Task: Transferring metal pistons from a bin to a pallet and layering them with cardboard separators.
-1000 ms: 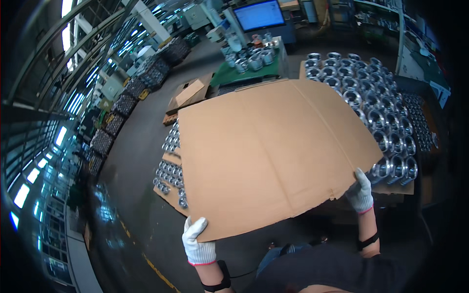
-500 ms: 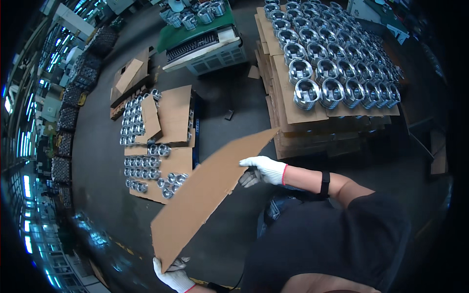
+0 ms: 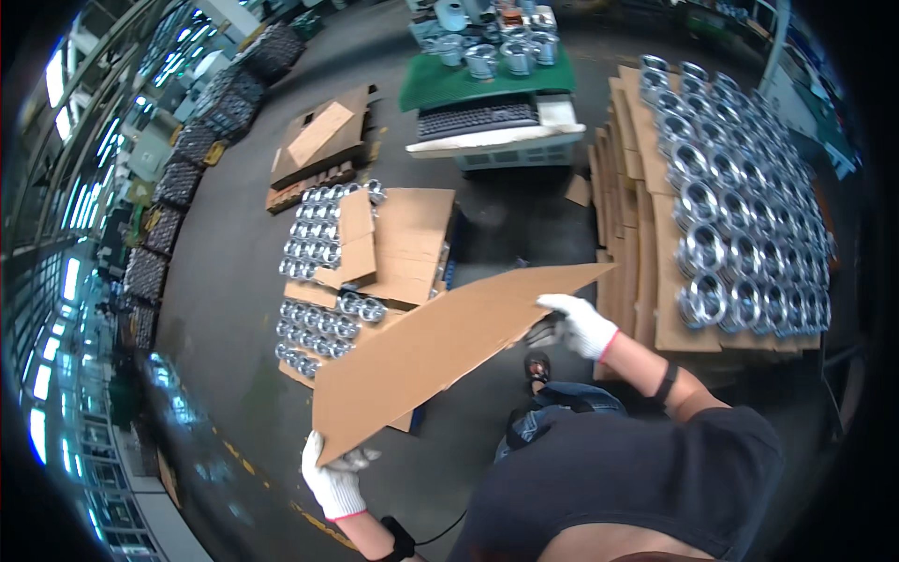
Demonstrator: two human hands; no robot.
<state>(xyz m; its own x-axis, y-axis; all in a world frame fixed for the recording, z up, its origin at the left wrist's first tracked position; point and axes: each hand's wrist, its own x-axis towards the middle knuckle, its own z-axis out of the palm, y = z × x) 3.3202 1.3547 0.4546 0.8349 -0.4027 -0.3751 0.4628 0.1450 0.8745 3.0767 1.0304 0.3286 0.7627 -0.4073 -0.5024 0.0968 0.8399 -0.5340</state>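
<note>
A long flat cardboard sheet [image 3: 431,351] is stretched between my two gloved hands, tilted in front of my body. My left hand [image 3: 332,476], in a white glove, grips its near left corner, thumb on top and fingers beneath. Toward the far right end, my right hand [image 3: 579,327] pinches the long edge, fingers partly hidden below. Past the sheet, on the left, shiny metal pistons [image 3: 314,239] stand in rows on a low stack with cardboard layers [image 3: 412,225]. The sheet covers part of that stack.
At right, a tall stack of cardboard layers [image 3: 641,272] carries many metal pistons [image 3: 740,215]. Ahead stands a green-topped table [image 3: 426,86] with several pistons and a keyboard [image 3: 478,116]. Another cardboard-topped pallet [image 3: 346,150] lies farther left. My shoe [image 3: 537,368] is on the grey floor.
My view has turned left, and the stacks and table sit farther right in it. The sheet is still in both hands, raised and swung toward the low left stack.
</note>
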